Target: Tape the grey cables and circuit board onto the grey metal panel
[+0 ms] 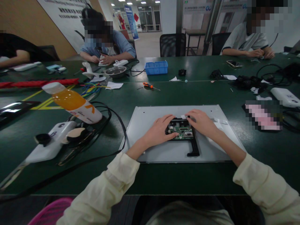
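Observation:
A grey flat panel (150, 115) lies on the green table in front of me. On it rests a black frame (195, 147) around a green circuit board (181, 132). My left hand (161, 129) lies over the frame's left side, fingers spread, the thumb over the board. At the frame's upper right corner, my right hand (199, 120) has its thumb and fingertips together by a small white piece (183, 117); what they grip, if anything, is too small to make out.
An orange drink bottle (75, 103), a white device (52, 142) and a black strap are at left. Beyond the panel are an orange screwdriver (151, 86) and a blue basket (156, 67). A pixelated phone (262, 115) lies at right. People sit across the table.

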A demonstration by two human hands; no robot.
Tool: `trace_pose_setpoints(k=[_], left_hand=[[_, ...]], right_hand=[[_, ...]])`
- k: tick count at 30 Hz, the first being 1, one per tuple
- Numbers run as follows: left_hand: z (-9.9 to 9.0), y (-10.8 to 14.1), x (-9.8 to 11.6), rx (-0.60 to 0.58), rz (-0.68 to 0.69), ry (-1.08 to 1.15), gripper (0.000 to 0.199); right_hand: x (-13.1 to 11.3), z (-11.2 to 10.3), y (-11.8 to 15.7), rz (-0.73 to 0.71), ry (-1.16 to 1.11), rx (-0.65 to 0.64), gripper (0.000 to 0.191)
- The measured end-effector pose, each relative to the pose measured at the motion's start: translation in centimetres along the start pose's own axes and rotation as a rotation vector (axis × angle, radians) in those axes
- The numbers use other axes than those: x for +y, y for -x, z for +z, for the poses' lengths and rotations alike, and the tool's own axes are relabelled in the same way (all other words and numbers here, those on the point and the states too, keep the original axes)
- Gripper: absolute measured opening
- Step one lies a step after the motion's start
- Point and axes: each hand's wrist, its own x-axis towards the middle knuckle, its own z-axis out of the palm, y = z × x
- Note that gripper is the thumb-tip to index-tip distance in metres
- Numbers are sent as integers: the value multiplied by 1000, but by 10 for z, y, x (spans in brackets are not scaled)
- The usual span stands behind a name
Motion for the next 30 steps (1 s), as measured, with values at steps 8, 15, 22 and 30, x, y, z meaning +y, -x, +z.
trace_pose_setpoints(k=[8, 15, 22, 30], left_hand=[[-2, 0, 1, -18, 9, -29, 70], [-3, 0, 2, -31, 7, -57, 70], [-4, 1, 3, -42, 5, -61, 70], [-4, 1, 3, -34, 8, -65, 69]], right_hand=[[10, -21, 6, 49, 14, 52, 27], [34, -45, 16, 147, 89, -8, 28], [63, -70, 32, 386, 118, -238, 39], [86, -74, 39, 537, 140, -359, 37]])
